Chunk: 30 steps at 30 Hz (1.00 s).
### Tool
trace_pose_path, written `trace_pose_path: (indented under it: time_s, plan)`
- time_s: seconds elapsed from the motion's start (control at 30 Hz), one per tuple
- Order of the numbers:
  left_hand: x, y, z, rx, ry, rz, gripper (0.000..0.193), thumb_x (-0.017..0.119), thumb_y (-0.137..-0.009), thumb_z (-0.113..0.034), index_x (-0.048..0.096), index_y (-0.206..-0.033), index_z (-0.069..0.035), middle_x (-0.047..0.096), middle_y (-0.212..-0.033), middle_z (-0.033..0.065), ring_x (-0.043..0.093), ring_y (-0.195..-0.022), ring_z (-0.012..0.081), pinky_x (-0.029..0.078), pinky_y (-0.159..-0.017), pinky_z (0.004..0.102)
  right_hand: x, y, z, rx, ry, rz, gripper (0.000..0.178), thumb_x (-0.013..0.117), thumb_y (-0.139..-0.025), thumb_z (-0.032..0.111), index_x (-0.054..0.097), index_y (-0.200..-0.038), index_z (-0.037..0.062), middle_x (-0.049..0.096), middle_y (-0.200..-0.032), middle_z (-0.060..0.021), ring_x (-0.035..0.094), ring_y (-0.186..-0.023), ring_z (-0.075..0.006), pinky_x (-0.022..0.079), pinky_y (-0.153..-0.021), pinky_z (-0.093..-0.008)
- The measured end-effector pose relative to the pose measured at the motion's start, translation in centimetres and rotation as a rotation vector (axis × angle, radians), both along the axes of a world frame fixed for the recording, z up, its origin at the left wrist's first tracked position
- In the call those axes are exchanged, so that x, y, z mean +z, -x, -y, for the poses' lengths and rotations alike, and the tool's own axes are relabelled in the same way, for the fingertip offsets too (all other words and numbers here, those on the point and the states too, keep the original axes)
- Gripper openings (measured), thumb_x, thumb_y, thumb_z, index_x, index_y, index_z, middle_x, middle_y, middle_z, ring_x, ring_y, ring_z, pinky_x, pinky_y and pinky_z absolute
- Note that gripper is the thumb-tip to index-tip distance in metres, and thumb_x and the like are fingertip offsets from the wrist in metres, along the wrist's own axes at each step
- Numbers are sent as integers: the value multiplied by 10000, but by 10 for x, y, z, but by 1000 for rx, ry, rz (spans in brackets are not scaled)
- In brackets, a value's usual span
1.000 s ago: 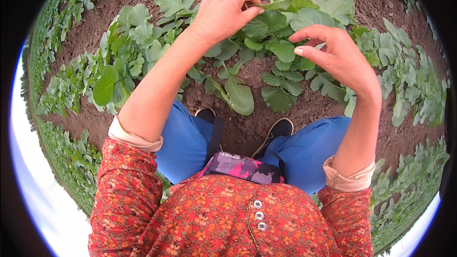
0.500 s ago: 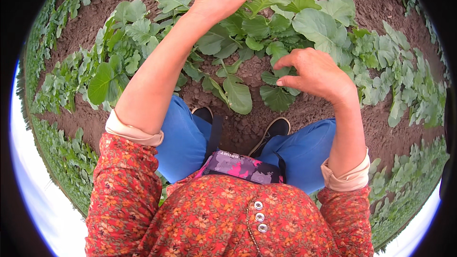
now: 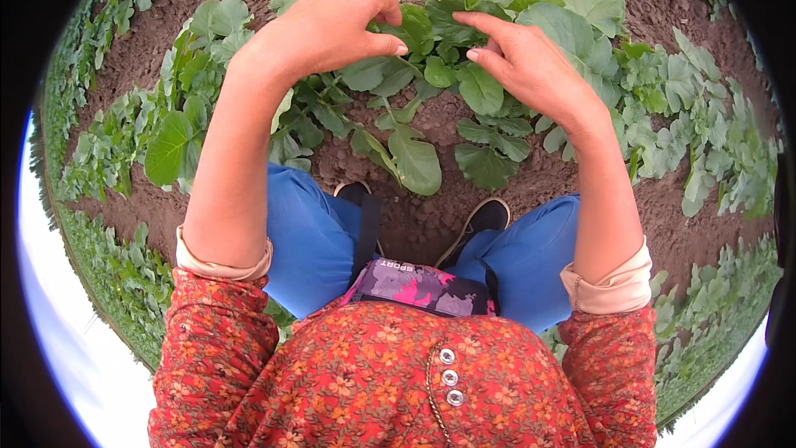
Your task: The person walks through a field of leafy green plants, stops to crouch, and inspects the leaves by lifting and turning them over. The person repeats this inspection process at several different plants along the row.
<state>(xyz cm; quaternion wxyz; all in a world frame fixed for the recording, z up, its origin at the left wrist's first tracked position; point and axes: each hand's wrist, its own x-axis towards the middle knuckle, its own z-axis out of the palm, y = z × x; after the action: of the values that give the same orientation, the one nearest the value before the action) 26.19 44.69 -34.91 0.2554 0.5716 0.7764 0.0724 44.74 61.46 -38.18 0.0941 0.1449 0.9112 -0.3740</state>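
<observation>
Both hands hover around the top of a leafy green plant [image 3: 439, 73] with broad, lobed leaves. My left hand [image 3: 327, 29] arches at its left side, thumb and fingers apart, and nothing shows between them. On the other side, my right hand [image 3: 535, 66] points inward with the index finger stretched out and the thumb apart from it. Its fingertips are at the middle leaves; I cannot tell whether they touch. A large leaf [image 3: 564, 37] lies behind the right hand. Nearer to me, a drooping leaf [image 3: 414, 162] hangs over the soil.
The plant row continues left with a leaf clump [image 3: 170, 145] and right with more leaves [image 3: 663, 129]. Brown, cloddy soil [image 3: 531, 178] surrounds it. My dark shoes [image 3: 489, 216] and blue-trousered knees [image 3: 307, 232] are close to the row. A patterned waist bag [image 3: 423, 286] sits at my middle.
My left hand has let go of the upright leaf at the top and come down and left. My right hand has moved up and toward the plant's middle, its index finger extending.
</observation>
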Motion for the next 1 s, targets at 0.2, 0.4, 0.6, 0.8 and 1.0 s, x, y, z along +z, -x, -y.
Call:
trace_pose_path:
  time_s: [0.2, 0.4, 0.6, 0.8, 1.0]
  plan:
    - [6, -18, -2, 38, 23, -16, 304, 703, -854, -240, 668, -1072, -30, 705, -890, 159, 681, -823, 314, 532, -759, 423, 21, -6, -31, -145, 171, -102, 285, 594, -932, 210, 668, -1156, 49, 680, -823, -103, 648, -771, -216, 510, -716, -346]
    - [8, -30, -11, -6, -53, 123, 243, 679, -865, -200, 662, -1012, -8, 696, -941, 160, 667, -819, 304, 533, -753, 418, 34, -52, -82, -494, 22, -274, 343, 718, -856, 230, 679, -1144, 47, 684, -901, -22, 604, -763, -90, 490, -677, -254]
    - [11, -37, -19, -56, -135, 124, 208, 667, -864, -149, 642, -1006, 1, 681, -940, 152, 665, -824, 309, 525, -748, 407, -9, -50, -37, -65, -684, -143, 825, 847, -679, 272, 483, -1399, 96, 518, -1382, -147, 487, -1282, -316, 360, -1099, -465]
    - [12, -36, -20, -39, -158, 134, 185, 664, -864, -119, 634, -993, 11, 670, -905, 157, 662, -815, 316, 518, -727, 411, -15, -37, -29, -41, -799, -355, 328, 728, -720, 114, 649, -1037, 83, 602, -1193, -88, 549, -1156, -279, 373, -1076, -501]
    - [11, -32, -9, -12, -187, 123, 191, 660, -864, -114, 632, -1001, 16, 670, -911, 155, 653, -802, 303, 521, -737, 412, 22, -53, -65, -387, -668, -452, 134, 751, -760, 157, 676, -833, 73, 680, -874, -44, 643, -828, -239, 480, -903, -406]
